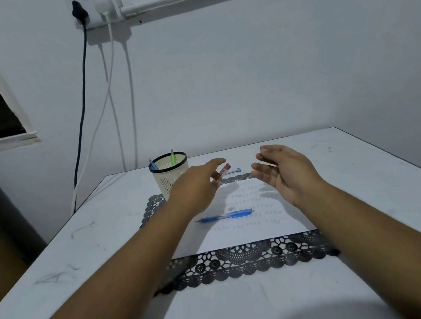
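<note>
Red-capped clear tube [224, 169] sits pinched in the left grip [198, 184], just right of the pen cup [170, 177], while farther right of the cup the right grip [283, 170] curls loosely by a thin pale sliver [268, 164], hold unclear, over paper [251, 230] with unreadable writing.

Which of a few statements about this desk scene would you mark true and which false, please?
1. A blue pen lies on the sheet of paper. True.
2. The pen holder is empty. False: a green pen and a bluish one stand in it.
3. The left hand holds a red-tipped pen part. True.
4. The paper lies on the bare table. False: a black lace mat lies under it.
5. The right hand rests flat on the paper. False: it is raised, seemingly pinching a thin rod.
</note>
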`<action>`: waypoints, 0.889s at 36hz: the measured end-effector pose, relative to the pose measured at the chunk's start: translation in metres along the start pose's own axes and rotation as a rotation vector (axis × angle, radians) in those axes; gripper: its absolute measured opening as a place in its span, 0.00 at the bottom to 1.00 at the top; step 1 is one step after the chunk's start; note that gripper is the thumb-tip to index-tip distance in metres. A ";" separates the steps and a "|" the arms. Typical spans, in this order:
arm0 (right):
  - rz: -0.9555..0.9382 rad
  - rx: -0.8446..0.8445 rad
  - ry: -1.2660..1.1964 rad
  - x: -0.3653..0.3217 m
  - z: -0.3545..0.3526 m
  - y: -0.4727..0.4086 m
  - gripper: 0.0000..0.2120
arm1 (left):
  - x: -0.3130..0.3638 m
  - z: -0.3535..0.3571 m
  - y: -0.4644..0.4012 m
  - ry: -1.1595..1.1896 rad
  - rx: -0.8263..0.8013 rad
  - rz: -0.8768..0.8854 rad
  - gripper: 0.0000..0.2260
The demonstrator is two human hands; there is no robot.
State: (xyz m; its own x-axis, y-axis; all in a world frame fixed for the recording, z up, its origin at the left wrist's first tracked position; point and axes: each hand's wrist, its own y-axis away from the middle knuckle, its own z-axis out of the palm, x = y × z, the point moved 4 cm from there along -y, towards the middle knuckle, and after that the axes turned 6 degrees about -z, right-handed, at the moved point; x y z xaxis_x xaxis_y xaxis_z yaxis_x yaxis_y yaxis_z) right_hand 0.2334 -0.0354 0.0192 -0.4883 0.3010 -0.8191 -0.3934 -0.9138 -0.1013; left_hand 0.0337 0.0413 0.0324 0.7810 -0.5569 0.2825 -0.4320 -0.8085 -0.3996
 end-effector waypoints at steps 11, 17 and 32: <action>-0.011 0.015 0.073 -0.001 -0.007 -0.005 0.06 | -0.002 0.035 -0.040 -0.499 -0.102 0.047 0.24; -0.025 0.000 0.116 -0.002 -0.008 -0.007 0.06 | 0.010 0.030 -0.028 -0.453 0.008 0.162 0.22; -0.160 -0.057 0.365 0.007 0.000 0.000 0.05 | -0.003 0.004 0.050 -0.100 -0.205 0.163 0.06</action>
State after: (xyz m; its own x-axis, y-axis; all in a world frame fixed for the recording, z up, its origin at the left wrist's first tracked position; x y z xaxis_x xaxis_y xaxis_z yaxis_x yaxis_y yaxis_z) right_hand 0.2299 -0.0329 0.0134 -0.1112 0.3332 -0.9363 -0.3933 -0.8800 -0.2665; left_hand 0.0113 0.0039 0.0082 0.7301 -0.6693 0.1380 -0.6296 -0.7373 -0.2451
